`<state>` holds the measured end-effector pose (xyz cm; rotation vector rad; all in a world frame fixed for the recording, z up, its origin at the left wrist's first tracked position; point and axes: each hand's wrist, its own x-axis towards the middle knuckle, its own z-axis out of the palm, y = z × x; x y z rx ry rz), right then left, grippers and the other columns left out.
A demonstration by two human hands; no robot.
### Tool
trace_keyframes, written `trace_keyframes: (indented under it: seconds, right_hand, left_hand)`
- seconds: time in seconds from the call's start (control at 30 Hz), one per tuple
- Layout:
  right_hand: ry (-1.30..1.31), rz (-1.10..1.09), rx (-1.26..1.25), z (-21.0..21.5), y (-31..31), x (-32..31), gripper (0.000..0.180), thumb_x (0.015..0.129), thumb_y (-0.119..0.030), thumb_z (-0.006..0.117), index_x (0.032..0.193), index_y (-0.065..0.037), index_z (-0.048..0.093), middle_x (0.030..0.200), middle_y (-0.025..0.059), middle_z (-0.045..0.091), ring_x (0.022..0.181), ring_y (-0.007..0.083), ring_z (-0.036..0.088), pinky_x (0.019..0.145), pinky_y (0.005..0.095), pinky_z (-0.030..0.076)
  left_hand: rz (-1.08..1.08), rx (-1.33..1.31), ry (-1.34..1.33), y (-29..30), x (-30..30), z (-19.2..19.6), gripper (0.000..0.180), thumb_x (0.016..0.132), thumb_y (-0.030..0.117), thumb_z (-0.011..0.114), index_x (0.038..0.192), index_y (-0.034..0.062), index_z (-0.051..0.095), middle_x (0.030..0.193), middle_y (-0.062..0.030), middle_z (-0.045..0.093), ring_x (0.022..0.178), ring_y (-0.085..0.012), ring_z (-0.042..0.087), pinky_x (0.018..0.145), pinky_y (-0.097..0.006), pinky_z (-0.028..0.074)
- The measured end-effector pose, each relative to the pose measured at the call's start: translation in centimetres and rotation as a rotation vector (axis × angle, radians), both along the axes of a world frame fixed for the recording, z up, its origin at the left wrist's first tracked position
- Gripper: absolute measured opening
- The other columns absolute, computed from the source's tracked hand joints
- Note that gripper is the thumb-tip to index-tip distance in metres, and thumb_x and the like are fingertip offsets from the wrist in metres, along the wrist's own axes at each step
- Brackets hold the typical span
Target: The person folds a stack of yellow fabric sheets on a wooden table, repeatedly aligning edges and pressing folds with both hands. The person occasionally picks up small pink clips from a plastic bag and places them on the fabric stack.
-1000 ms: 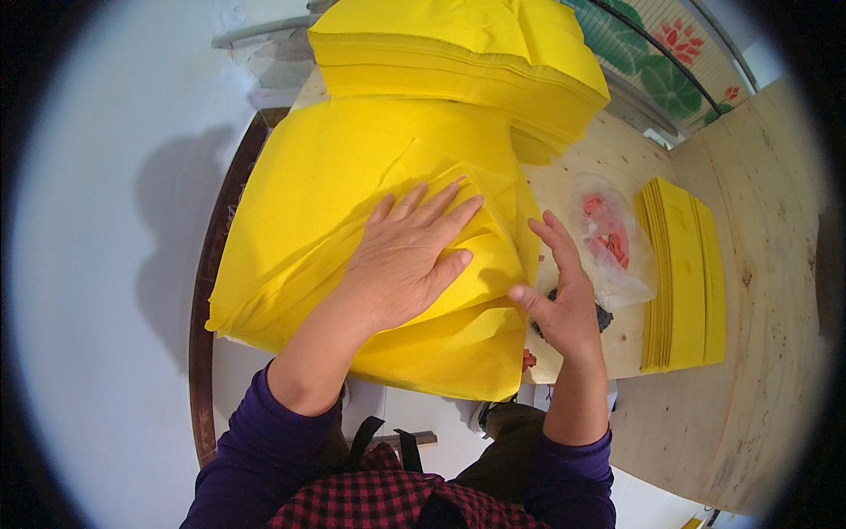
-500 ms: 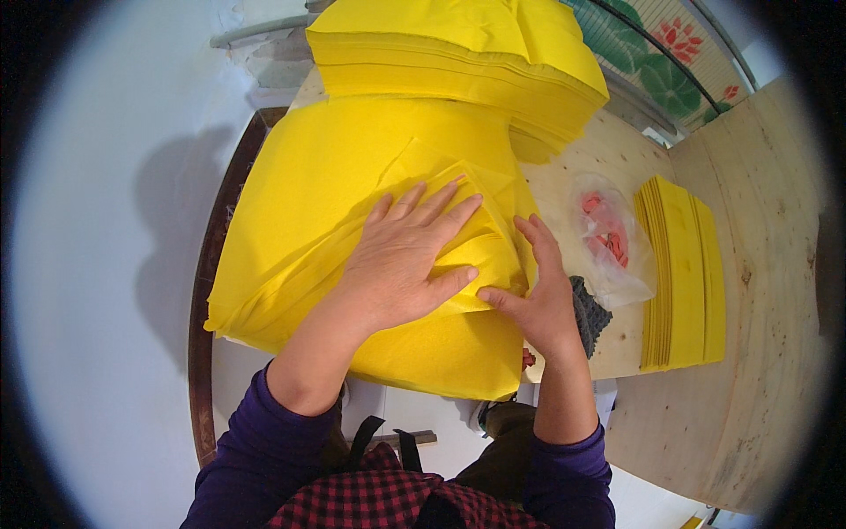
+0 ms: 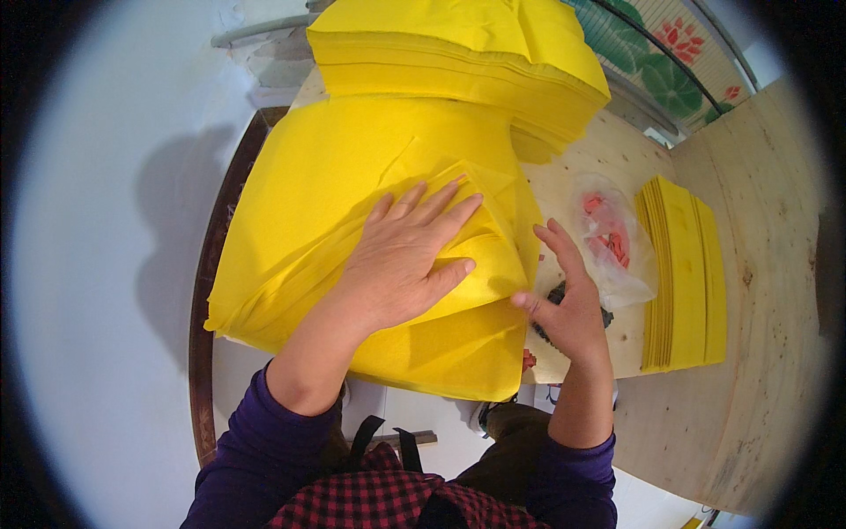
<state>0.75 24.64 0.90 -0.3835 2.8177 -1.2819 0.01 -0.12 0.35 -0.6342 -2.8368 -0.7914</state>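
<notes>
A broad pile of yellow fabric sheets (image 3: 335, 163) lies in front of me, its near layers folded over on a slant. My left hand (image 3: 407, 251) rests on the folded layers, palm down with the fingers spread. Just off the pile's right edge is my right hand (image 3: 571, 300), thumb and fingers apart and nothing in its grasp. Its thumb tip comes close to the yellow edge; whether it touches, I cannot tell. Behind the right hand a dark grey cloth (image 3: 548, 313) is partly hidden.
A tall stack of yellow fabric (image 3: 458, 66) stands at the back. On the wooden tabletop (image 3: 630, 159) to the right are a clear plastic bag (image 3: 630, 286) with red pieces inside and folded yellow bundles (image 3: 679, 273). A wooden panel (image 3: 749, 291) rises at the right.
My right hand has moved off the pile's edge to the right, and the fold there has opened out a little. My left hand has stayed in place.
</notes>
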Motion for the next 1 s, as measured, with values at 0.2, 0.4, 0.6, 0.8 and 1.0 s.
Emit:
trace_keyframes:
  seconds: [0.2,0.4,0.6,0.8,1.0]
  right_hand:
    - [0.068,-0.056,-0.07,-1.3,-2.2,0.0,0.08,0.07,-0.025,0.085,0.139,-0.006,0.049,0.154,0.0234,0.036,0.143,0.0378,0.036,0.116,0.0423,0.031]
    - [0.086,-0.064,-0.017,-1.5,-3.1,0.0,0.09,0.064,-0.015,0.087,0.143,-0.007,0.045,0.155,0.0241,0.033,0.143,0.0393,0.034,0.117,0.043,0.03]
    - [0.076,-0.031,0.076,-1.6,-2.9,0.3,0.102,0.058,-0.015,0.089,0.147,-0.008,0.041,0.158,0.0255,0.026,0.145,0.0404,0.03,0.118,0.0444,0.028]
    - [0.051,0.096,-0.015,-0.5,-0.7,0.3,0.095,0.063,-0.026,0.089,0.146,-0.008,0.044,0.158,0.0246,0.027,0.146,0.0388,0.03,0.118,0.044,0.028]
    - [0.101,-0.057,-0.094,-1.5,-1.6,-0.3,0.075,0.072,-0.027,0.085,0.137,-0.006,0.054,0.154,0.0225,0.038,0.143,0.0371,0.037,0.116,0.0431,0.031]
  left_hand:
    - [-0.017,-0.01,-0.02,-0.1,-0.2,0.0,0.077,0.088,0.049,0.06,0.153,0.0158,0.035,0.158,-0.0163,0.034,0.143,-0.0458,0.031,0.116,-0.057,0.022]
    - [0.006,-0.033,-0.022,0.2,0.0,0.2,0.074,0.089,0.045,0.061,0.152,0.0151,0.038,0.158,-0.0147,0.035,0.143,-0.0434,0.032,0.116,-0.058,0.023]
    - [0.008,-0.008,-0.011,0.1,-0.1,0.0,0.065,0.095,0.044,0.054,0.151,0.0152,0.039,0.158,-0.014,0.035,0.143,-0.0427,0.033,0.116,-0.058,0.023]
    - [0.002,-0.007,-0.011,0.0,0.0,0.0,0.066,0.094,0.043,0.055,0.152,0.0152,0.038,0.158,-0.0143,0.035,0.143,-0.0425,0.032,0.116,-0.058,0.023]
    - [0.002,-0.03,-0.068,0.1,-0.1,0.4,0.083,0.083,0.041,0.069,0.154,0.0177,0.033,0.159,-0.0138,0.033,0.145,-0.0428,0.029,0.118,-0.056,0.02]
